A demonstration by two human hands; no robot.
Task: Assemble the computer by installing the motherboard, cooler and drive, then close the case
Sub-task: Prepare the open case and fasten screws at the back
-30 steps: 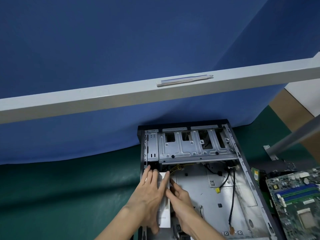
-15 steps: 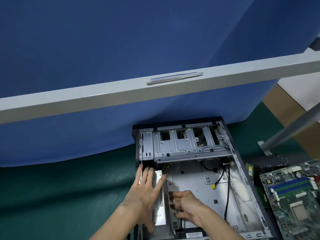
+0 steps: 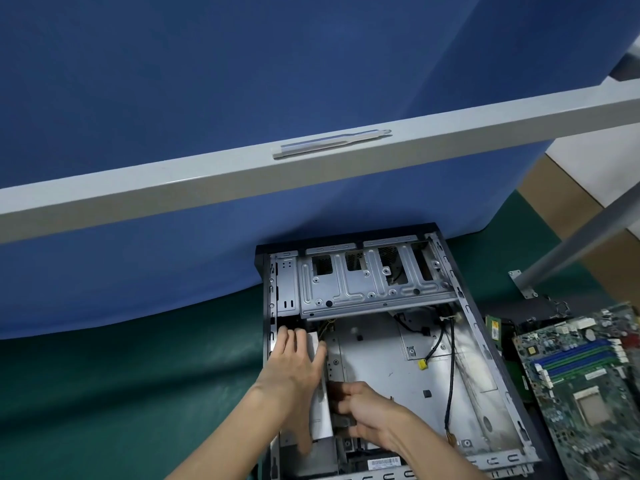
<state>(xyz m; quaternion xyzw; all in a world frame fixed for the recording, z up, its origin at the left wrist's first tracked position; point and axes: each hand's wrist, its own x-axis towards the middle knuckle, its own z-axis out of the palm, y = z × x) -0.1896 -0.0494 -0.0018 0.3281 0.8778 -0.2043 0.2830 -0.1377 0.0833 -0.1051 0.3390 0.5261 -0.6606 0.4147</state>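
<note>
Hazard, I judge: yellow-black wires (image 3: pixel 325 330) pinched behind pale metal box (image 3: pixel 320 422); left hand (image 3: pixel 294 370) presses it, fingers straight; right hand (image 3: pixel 369 415) grips its side, fingers curled.

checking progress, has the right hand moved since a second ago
Yes. The right hand has drawn back from the drive cage toward the near end of the case.

PC case (image 3: pixel 482 341) open, side panel off, lying flat on green surface (image 3: pixel 138 393). Silver drive cage (image 3: pixel 363 289) at far end, board tray bare, black cables (image 3: pixel 450 386) loose inside. Green motherboard (image 3: pixel 581 382) flat, face up, just right of case.
</note>
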